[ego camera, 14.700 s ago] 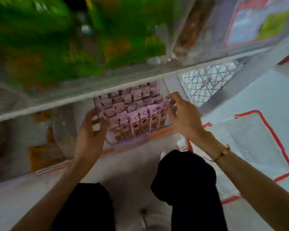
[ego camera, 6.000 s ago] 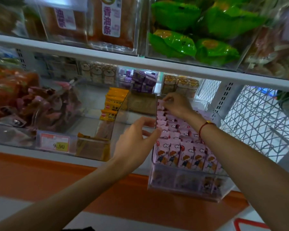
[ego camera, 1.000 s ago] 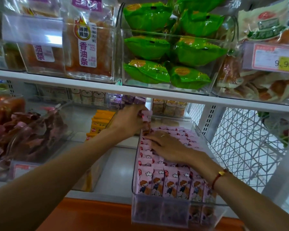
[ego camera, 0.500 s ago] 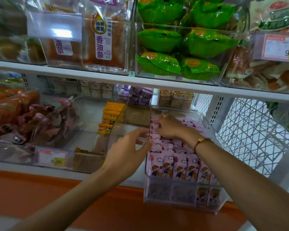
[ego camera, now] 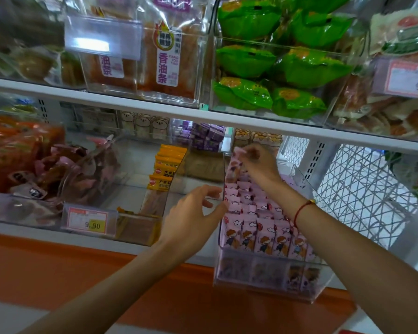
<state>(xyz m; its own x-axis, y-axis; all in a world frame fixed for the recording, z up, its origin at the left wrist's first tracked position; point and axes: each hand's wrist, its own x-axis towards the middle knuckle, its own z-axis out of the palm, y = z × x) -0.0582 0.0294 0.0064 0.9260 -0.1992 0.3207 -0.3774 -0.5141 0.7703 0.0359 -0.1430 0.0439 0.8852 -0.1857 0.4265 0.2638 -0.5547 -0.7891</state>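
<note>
Even, diffuse store light is reaching the scene, and exposure is sitting at a medium-bright level. Above the white shelf rail (ego camera: 227, 121), the clear label holder (ego camera: 101, 37) is throwing back a white glare patch, and the green packets (ego camera: 275, 63) are showing glossy highlights. Directly under the rail, the recess is lying in soft shade. Below the rail's middle, the right hand (ego camera: 256, 162) and the pink packet (ego camera: 238, 153) it is pinching are smearing with motion blur; the left hand (ego camera: 193, 213) is rendering sharper. Wide-angle distortion is bowing the rail. Toward the rail's far left end, detail is softening. Well below the rail, the clear bin (ego camera: 263, 276) front is reading hazy.
</note>
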